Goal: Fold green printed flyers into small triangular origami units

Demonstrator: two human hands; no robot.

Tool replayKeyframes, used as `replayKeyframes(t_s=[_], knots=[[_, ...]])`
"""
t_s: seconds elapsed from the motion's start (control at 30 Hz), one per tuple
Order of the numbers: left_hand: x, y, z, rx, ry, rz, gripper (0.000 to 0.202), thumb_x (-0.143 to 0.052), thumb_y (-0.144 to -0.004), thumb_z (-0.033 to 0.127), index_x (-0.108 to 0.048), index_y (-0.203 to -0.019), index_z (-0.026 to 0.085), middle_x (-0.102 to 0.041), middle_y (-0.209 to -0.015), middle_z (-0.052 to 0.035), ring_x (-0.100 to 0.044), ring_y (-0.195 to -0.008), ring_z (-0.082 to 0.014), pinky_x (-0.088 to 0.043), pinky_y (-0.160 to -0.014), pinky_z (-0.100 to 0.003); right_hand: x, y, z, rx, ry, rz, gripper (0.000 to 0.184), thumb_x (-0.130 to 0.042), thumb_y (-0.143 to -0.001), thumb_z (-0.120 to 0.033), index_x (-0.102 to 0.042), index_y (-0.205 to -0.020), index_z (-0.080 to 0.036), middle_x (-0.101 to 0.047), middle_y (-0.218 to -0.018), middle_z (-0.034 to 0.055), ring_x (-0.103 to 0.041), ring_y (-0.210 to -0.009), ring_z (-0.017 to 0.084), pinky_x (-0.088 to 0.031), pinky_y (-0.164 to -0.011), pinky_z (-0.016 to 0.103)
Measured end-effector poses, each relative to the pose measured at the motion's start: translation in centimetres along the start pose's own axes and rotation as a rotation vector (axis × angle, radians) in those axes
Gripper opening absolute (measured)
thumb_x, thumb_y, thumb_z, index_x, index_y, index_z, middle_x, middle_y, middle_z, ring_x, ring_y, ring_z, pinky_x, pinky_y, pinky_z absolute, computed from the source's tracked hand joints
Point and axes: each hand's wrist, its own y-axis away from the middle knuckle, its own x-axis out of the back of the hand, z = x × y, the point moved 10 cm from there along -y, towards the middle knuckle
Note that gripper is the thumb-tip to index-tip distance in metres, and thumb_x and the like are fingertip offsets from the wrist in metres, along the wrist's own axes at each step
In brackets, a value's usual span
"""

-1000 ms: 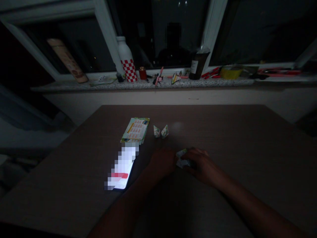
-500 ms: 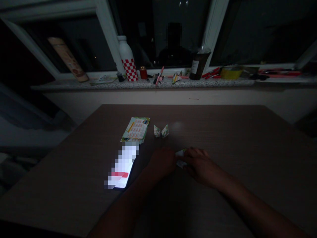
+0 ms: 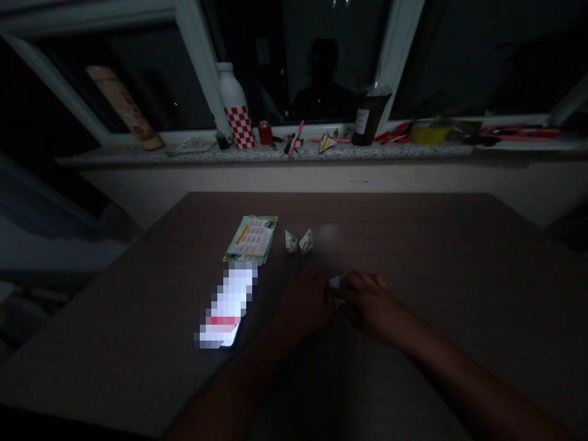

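Between my two hands a small piece of paper (image 3: 337, 282) lies on the table, mostly covered by fingers. My right hand (image 3: 367, 298) has its fingers closed over the right side of the paper. From the left, my left hand (image 3: 309, 298) presses at the paper's other edge, its fingers bent and dark in shadow. Just beyond stand two small folded paper pieces (image 3: 291, 241), pointed and printed in green and white. How the paper under my hands is folded cannot be made out.
To the left lie a stack of printed paper sheets (image 3: 252, 237) and a lit phone (image 3: 227, 306) on the brown table (image 3: 436, 245). Behind, the windowsill (image 3: 275, 157) carries a checkered bottle (image 3: 239, 119), a tilted-looking tumbler (image 3: 128, 110), a red jar (image 3: 265, 133) and a dark pouch (image 3: 366, 121).
My left hand has shifted slightly right, closer to my right hand, and covers more of the paper. My right hand has barely moved.
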Motion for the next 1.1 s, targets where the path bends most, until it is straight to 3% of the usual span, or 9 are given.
replayKeyframes(t_s=[0.53, 0.8, 0.93, 1.1], knots=[[-0.07, 0.68, 0.31, 0.008, -0.001, -0.023, 0.028, -0.048, -0.086, 0.04, -0.06, -0.099, 0.019, -0.059, -0.101, -0.0088, -0.056, -0.096, -0.0246, -0.045, -0.08, -0.037, -0.34, -0.13, 0.42, -0.004, -0.021, -0.054, 0.048, -0.05, -0.084, -0.01, -0.057, -0.125, -0.033, -0.061, -0.109, 0.0065, -0.049, -0.101, 0.024, -0.031, -0.083, 0.036], [-0.24, 1.02, 0.37, 0.032, 0.017, -0.032, 0.043, -0.06, -0.075, 0.052, -0.059, -0.101, 0.018, -0.058, -0.105, -0.0094, -0.055, -0.099, -0.027, -0.045, -0.082, -0.04, -0.35, -0.2, 0.46, -0.01, -0.014, -0.056, 0.042, -0.049, -0.086, -0.012, -0.06, -0.121, -0.031, -0.061, -0.104, 0.0068, -0.05, -0.099, 0.024, -0.031, -0.081, 0.035], [-0.12, 0.89, 0.06, 0.027, 0.066, -0.063, 0.037, -0.058, -0.076, 0.049, -0.061, -0.097, 0.018, -0.059, -0.103, -0.0087, -0.056, -0.097, -0.0252, -0.045, -0.082, -0.037, -0.18, -0.16, 0.37, 0.0, -0.024, -0.044, 0.043, -0.05, -0.086, -0.013, -0.058, -0.123, -0.033, -0.061, -0.104, 0.0066, -0.05, -0.099, 0.024, -0.031, -0.08, 0.035], [-0.24, 0.5, -0.41, 0.016, 0.117, -0.065, 0.023, -0.055, -0.079, 0.034, -0.063, -0.093, 0.018, -0.061, -0.097, -0.0076, -0.059, -0.09, -0.0223, -0.047, -0.077, -0.033, -0.28, -0.24, 0.68, -0.001, -0.063, -0.042, 0.045, -0.058, -0.084, -0.019, -0.056, -0.126, -0.036, -0.061, -0.107, 0.0052, -0.05, -0.102, 0.024, -0.032, -0.083, 0.036]])
